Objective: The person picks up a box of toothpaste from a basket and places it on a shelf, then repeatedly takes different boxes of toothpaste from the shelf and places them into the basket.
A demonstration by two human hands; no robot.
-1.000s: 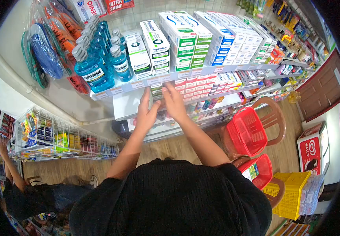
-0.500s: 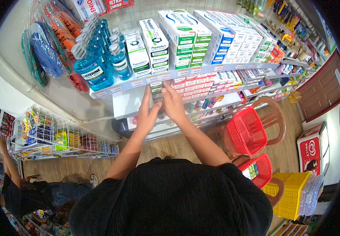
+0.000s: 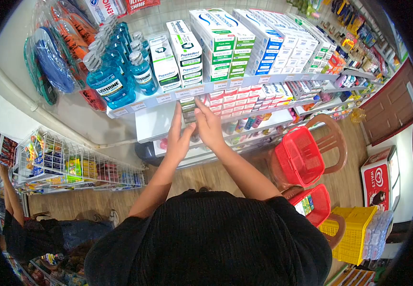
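On the second shelf, a stack of small green-and-white boxes (image 3: 188, 107) stands between my hands, at the left end of the row. My left hand (image 3: 179, 137) lies along the stack's left side with fingers straight and pointing to the back. Against its right side is my right hand (image 3: 209, 127), fingers stretched forward and thumb toward the left one. Together the two palms clasp the stack; its lower part is partly hidden by my thumbs. To its right sit red-and-white toothpaste boxes (image 3: 235, 101).
The upper shelf edge (image 3: 168, 97) overhangs my fingertips, carrying blue mouthwash bottles (image 3: 111, 88), Pepsodent boxes (image 3: 190, 56) and Sensodyne boxes (image 3: 223, 52). Red baskets (image 3: 299, 155) rest on brown chairs at right. A wire rack (image 3: 73, 162) and another person (image 3: 49, 233) are at left.
The view has shifted slightly, so the shelves appear a little further left and higher. My hands keep nearly the same pose around the stack.
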